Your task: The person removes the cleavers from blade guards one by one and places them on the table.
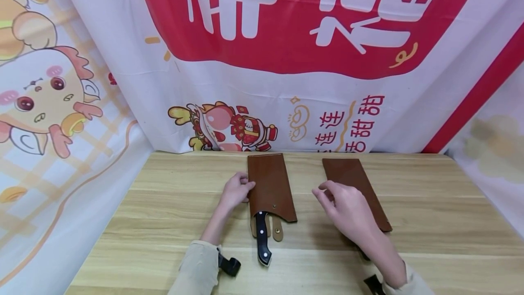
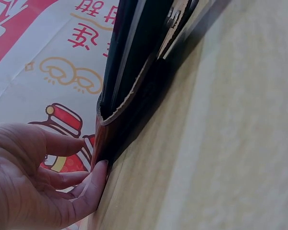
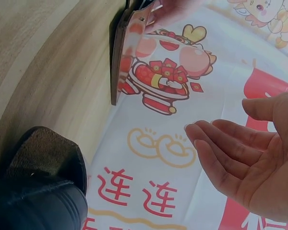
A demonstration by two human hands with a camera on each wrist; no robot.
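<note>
Resting on a light wood-grain tabletop (image 1: 163, 222), a broad brown leather knife sheath (image 1: 271, 185) is noted between the two hands, its far end close to a white fabric backdrop (image 1: 245, 68) printed with red panels and cartoon figures. A black riveted knife handle (image 1: 262, 238) is seen projecting from the near mouth of the sheath. Beside it, a narrow tan strap with a metal snap (image 1: 277, 229) is observed unfastened.

The sheath's left edge is pinched between the thumb and fingers of the left hand (image 1: 236, 191). Nothing is held by the right hand (image 1: 348, 204); its fingers are loosely curved, with the thumb apart from them in the right wrist view. The two hands are held well apart from each other.

A second brown leather sheath (image 1: 347, 170) is located to the right, partly covered from view by the right hand. Its dark handle (image 1: 363, 254) is largely hidden by the right wrist. Whether the second sheath is touched by that hand cannot be told. Beige sleeves (image 1: 196, 267) are worn, and a black strap (image 1: 230, 266) is recorded at the left wrist.
</note>
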